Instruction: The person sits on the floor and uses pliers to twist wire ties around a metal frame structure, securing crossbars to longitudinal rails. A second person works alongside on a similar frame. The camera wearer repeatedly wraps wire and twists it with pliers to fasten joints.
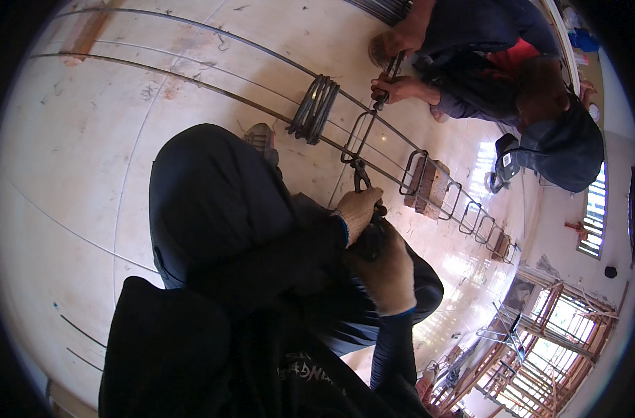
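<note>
In a tan work glove, my left hand (359, 211) is closed round the handles of dark pliers (361, 175). The jaws of the pliers touch a steel bar where a bent rectangular stirrup (359, 136) crosses it. My right hand (386, 272), also gloved, is curled just below the left one, its fingers round something dark that I cannot make out. Two long parallel steel bars (251, 110) run past in front of me. A bunch of dark stirrups (314, 109) hangs round both bars, left of the pliers.
Across the bars a crouching co-worker (485, 76) holds a tool (391, 80) at the same stirrup. A brick block (427, 187) props the bars, with more stirrups (471, 217) spaced beyond it. A wooden piece (87, 35) lies under the bars' far-left end. Timber scaffolding (547, 334) stands right.
</note>
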